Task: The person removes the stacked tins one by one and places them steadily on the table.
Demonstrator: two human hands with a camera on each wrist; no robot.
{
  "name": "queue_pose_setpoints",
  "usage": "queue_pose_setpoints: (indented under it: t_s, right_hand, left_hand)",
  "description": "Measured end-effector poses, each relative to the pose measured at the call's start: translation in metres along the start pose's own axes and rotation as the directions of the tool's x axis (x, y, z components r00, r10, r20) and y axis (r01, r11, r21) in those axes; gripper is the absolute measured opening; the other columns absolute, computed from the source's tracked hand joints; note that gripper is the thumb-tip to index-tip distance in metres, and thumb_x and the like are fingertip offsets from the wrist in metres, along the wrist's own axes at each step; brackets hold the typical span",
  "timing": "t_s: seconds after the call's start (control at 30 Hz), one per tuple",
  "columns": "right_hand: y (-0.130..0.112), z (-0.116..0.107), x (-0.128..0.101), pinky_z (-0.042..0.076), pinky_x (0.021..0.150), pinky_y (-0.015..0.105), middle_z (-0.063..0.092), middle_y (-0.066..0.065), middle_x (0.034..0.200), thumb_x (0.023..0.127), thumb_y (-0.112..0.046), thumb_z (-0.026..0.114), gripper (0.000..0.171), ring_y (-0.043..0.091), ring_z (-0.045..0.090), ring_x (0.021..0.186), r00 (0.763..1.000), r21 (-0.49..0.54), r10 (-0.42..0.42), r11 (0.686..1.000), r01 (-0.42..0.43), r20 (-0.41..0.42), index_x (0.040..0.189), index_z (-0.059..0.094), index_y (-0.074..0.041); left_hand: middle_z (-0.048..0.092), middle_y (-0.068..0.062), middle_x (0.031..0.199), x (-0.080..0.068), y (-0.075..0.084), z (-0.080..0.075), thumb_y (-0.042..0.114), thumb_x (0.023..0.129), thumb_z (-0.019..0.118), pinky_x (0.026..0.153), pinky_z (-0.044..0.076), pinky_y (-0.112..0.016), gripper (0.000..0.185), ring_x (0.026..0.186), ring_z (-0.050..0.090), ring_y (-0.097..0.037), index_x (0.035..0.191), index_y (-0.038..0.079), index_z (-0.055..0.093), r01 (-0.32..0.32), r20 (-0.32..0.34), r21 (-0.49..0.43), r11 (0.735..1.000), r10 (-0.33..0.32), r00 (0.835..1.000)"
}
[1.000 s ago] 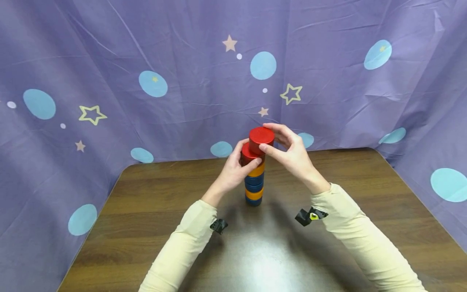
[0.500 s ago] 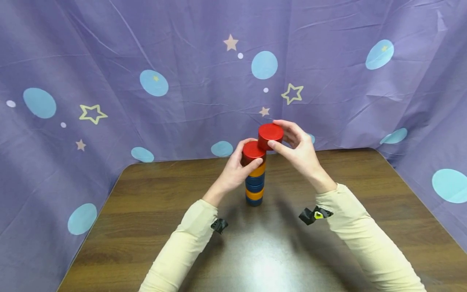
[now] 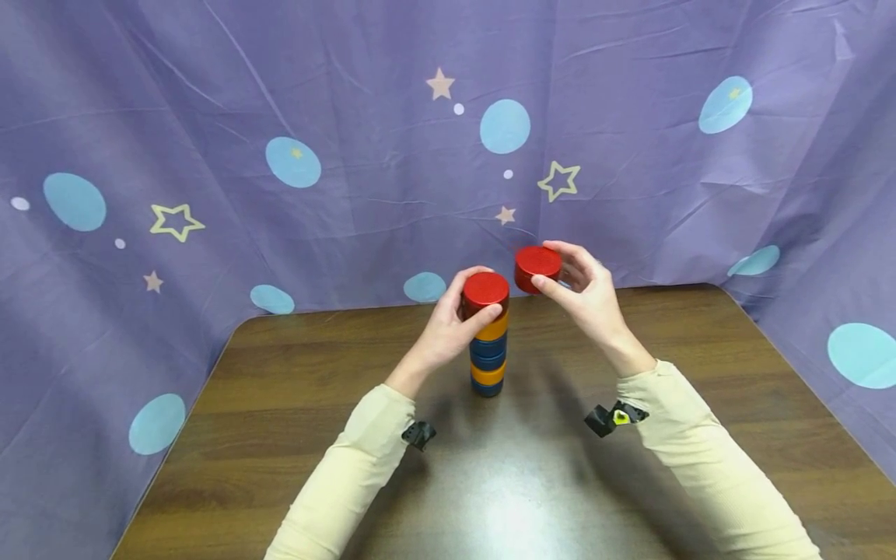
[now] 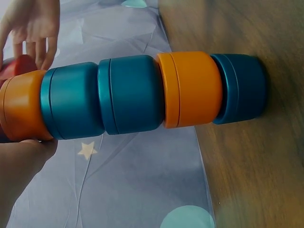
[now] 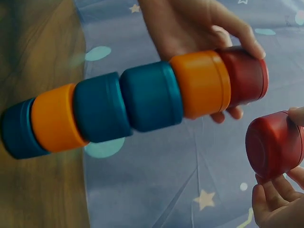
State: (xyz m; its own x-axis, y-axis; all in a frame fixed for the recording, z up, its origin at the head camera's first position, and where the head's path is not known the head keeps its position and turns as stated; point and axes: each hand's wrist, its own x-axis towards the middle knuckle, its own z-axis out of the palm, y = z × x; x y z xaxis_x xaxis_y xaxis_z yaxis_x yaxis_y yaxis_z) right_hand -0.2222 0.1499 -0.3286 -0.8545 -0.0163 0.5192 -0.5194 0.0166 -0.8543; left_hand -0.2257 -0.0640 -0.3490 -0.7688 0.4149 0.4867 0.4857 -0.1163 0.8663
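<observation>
We see a purple cloth (image 3: 364, 117) with blue dots and stars hung behind and beside a brown wood table (image 3: 294, 435). Near the table's far edge stands a stack (image 3: 487, 334) of round cups, upright on the wood: from the bottom blue, orange, blue, blue, orange, with a red cup on top. Our left hand (image 3: 448, 327) grips the top of the stack, thumb curled across the front of the top cup and fingers wrapped behind it; the right wrist view shows those fingers round the red and orange cups. Our right hand (image 3: 584, 292) holds a second red cup (image 3: 537, 268) pinched between thumb and fingers, in the air just right of the stack top and a bit higher, not touching it. In the right wrist view this loose cup (image 5: 274, 145) sits apart from the stack (image 5: 123, 109), a clear gap between them. The left wrist view shows the stack (image 4: 142, 97) with its blue base flat on the table, and the right hand (image 4: 31, 26) beyond the top. Both arms wear cream sleeves (image 3: 350, 474) with black straps at the wrists.
</observation>
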Motion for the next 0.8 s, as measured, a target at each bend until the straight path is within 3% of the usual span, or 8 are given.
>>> queue_pose_setpoints:
  t_s: [0.2, 0.27, 0.43, 0.57, 0.67, 0.8]
  right_hand:
    - [0.012, -0.006, -0.003, 0.045, 0.092, 0.024, 0.056, 0.015, 0.126, 0.084, 0.004, 0.070, 0.048, 0.012, 0.059, 0.106, 1.000, -0.042, 0.022, 0.999, -0.021, 0.005, 0.129, 0.054, 0.006]
    - [0.016, -0.007, -0.004, 0.045, 0.091, 0.023, 0.056, 0.015, 0.126, 0.084, 0.004, 0.070, 0.049, 0.011, 0.060, 0.104, 0.999, -0.046, 0.041, 0.998, -0.041, 0.005, 0.129, 0.053, 0.006]
    - [0.028, -0.010, -0.005, 0.045, 0.091, 0.022, 0.055, 0.018, 0.126, 0.083, 0.005, 0.070, 0.051, 0.009, 0.059, 0.104, 0.997, -0.054, 0.081, 0.995, -0.080, 0.020, 0.131, 0.052, 0.007]
    - [0.040, -0.014, -0.006, 0.044, 0.092, 0.020, 0.055, 0.020, 0.127, 0.084, 0.003, 0.070, 0.051, 0.009, 0.057, 0.107, 0.994, -0.080, 0.105, 0.991, -0.103, 0.019, 0.131, 0.052, 0.007]
    - [0.047, -0.016, -0.007, 0.043, 0.092, 0.020, 0.055, 0.021, 0.127, 0.084, 0.001, 0.070, 0.050, 0.008, 0.056, 0.107, 0.991, -0.092, 0.132, 0.987, -0.131, 0.006, 0.131, 0.052, 0.006]
    - [0.057, -0.018, -0.009, 0.043, 0.090, 0.019, 0.055, 0.023, 0.127, 0.084, 0.002, 0.070, 0.052, 0.005, 0.056, 0.104, 0.987, -0.093, 0.164, 0.982, -0.163, -0.002, 0.132, 0.050, 0.007]
  left_hand:
    - [0.055, -0.021, 0.122, 0.000, -0.002, -0.001, 0.039, 0.089, 0.069, 0.093, 0.047, -0.036, 0.069, 0.104, 0.056, -0.026, 0.135, -0.003, 0.040, -0.007, 0.000, -0.006, 1.000, 0.007, 1.000]
    - [0.055, -0.021, 0.122, 0.000, -0.003, -0.001, 0.034, 0.091, 0.069, 0.093, 0.047, -0.036, 0.065, 0.104, 0.056, -0.025, 0.135, -0.003, 0.040, -0.004, -0.002, -0.004, 1.000, 0.004, 1.000]
    - [0.055, -0.022, 0.121, -0.001, -0.001, -0.001, 0.002, 0.092, 0.062, 0.093, 0.047, -0.037, 0.049, 0.104, 0.057, -0.027, 0.135, -0.003, 0.040, 0.012, -0.009, 0.004, 1.000, -0.012, 1.000]
    - [0.055, -0.022, 0.122, 0.000, 0.000, -0.001, -0.002, 0.091, 0.060, 0.094, 0.047, -0.038, 0.049, 0.106, 0.056, -0.027, 0.135, -0.003, 0.039, 0.023, -0.006, 0.009, 1.000, -0.023, 1.000]
    - [0.055, -0.021, 0.122, 0.000, -0.001, -0.001, 0.014, 0.093, 0.065, 0.094, 0.046, -0.038, 0.052, 0.106, 0.056, -0.027, 0.136, -0.003, 0.039, 0.019, -0.001, 0.003, 1.000, -0.019, 1.000]
    - [0.054, -0.022, 0.122, 0.000, -0.003, -0.001, 0.044, 0.087, 0.070, 0.094, 0.046, -0.037, 0.074, 0.106, 0.056, -0.026, 0.135, -0.004, 0.039, 0.004, 0.005, -0.006, 1.000, -0.004, 1.000]
